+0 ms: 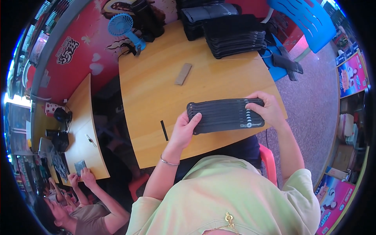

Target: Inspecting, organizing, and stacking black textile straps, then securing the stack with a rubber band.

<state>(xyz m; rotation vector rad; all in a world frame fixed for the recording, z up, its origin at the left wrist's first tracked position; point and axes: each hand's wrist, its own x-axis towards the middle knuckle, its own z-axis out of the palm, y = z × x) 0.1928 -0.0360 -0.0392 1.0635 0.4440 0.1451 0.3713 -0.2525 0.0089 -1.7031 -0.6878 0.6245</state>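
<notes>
Between my two hands is a fanned stack of flat black fabric pouches (219, 115), held above the near right part of the wooden table. My left hand (183, 128) is closed on its left end, the thumb lying on top. On the right end, my right hand (270, 109) grips the stack with the thumb pressed on its face, near a row of white marks. The fingers under the stack are hidden. A thin black strip (164, 130) lies on the table left of my left hand, and a brown cardboard piece (183, 74) lies farther back.
Piles of black pouches (235, 37) stand at the table's far right. A blue fan (122, 26) and a dark bottle (147, 17) are at the far left. A blue chair (305, 21) is beyond. At left, another person (92, 213) handles a small dark piece at a second table (84, 129).
</notes>
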